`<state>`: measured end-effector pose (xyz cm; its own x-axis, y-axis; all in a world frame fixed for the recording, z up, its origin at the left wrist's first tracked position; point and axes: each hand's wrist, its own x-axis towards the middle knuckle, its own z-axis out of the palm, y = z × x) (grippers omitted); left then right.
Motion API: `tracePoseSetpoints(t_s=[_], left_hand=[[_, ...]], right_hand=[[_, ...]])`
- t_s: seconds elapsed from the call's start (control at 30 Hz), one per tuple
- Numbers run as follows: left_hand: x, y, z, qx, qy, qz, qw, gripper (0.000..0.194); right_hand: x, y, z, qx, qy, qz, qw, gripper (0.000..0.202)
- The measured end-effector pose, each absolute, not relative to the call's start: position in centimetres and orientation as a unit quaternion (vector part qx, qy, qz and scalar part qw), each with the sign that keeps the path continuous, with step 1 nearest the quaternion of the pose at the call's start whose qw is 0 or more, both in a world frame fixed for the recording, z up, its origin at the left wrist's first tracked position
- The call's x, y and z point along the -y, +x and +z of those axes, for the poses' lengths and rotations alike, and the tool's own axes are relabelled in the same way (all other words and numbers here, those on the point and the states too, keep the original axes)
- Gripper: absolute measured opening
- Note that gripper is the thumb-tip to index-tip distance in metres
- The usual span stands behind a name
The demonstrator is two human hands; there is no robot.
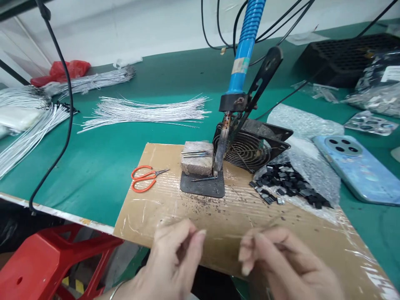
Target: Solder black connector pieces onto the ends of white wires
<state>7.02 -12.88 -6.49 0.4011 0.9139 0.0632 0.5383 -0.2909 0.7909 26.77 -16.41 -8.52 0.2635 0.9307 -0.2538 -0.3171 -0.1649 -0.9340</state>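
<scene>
My left hand (175, 256) is over the front edge of the cardboard sheet (168, 208), thumb and forefinger pinched together. Anything between those fingertips is too small to make out. To its right, my right hand (281, 262) is blurred, its fingers curled in against the thumb; I cannot make out what they hold. Beyond both hands, a blue-handled soldering iron (242, 58) is clamped tip down over a dark metal plate (203, 189). A worn block (196, 164) on the plate carries several thin metal rods. Orange-handled scissors (145, 179) lie left of it.
A bundle of white wires (150, 111) lies behind the block. Right of the iron are a black fan (250, 150), small black pieces (287, 183) on bubble wrap (328, 179), and a blue phone (359, 166). A black cable (67, 121) hangs at left above a red stool (40, 266).
</scene>
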Motion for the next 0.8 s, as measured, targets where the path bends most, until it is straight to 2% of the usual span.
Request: tracePoseSetpoints(t_s=[0.1, 0.23, 0.3, 0.37, 0.47, 0.63, 0.7, 0.8], left_hand=[[11.1, 6.1, -7.2, -0.484, 0.788, 0.261, 0.277, 0.023], [8.8, 6.0, -8.5, -0.478, 0.842, 0.155, 0.198, 0.053], [8.3, 6.5, -8.9, -0.478, 0.855, 0.119, 0.162, 0.063], [8.2, 6.7, -8.7, -0.475, 0.855, 0.135, 0.157, 0.058], [8.6, 5.6, -7.5, -0.491, 0.822, 0.222, 0.181, 0.034], [9.3, 0.8, -5.3, -0.577, 0.698, 0.415, 0.091, 0.031], [9.3, -0.6, -5.4, -0.594, 0.693, 0.401, 0.078, 0.031], [9.3, -1.5, -6.3, -0.591, 0.739, 0.294, 0.133, 0.036]], right_hand=[[14.5, 30.0, -8.4, 0.274, -0.608, 0.459, 0.587, 0.036], [12.8, 31.7, -7.9, 0.281, -0.653, 0.453, 0.537, 0.049], [12.6, 31.6, -7.8, 0.278, -0.658, 0.468, 0.520, 0.051], [12.7, 31.3, -7.8, 0.265, -0.664, 0.474, 0.514, 0.052], [12.9, 31.4, -8.0, 0.251, -0.666, 0.473, 0.519, 0.050], [13.6, 32.4, -9.6, 0.271, -0.637, 0.480, 0.538, 0.043], [14.0, 32.9, -10.6, 0.289, -0.631, 0.478, 0.538, 0.037], [14.4, 33.5, -11.8, 0.306, -0.618, 0.488, 0.535, 0.029]])
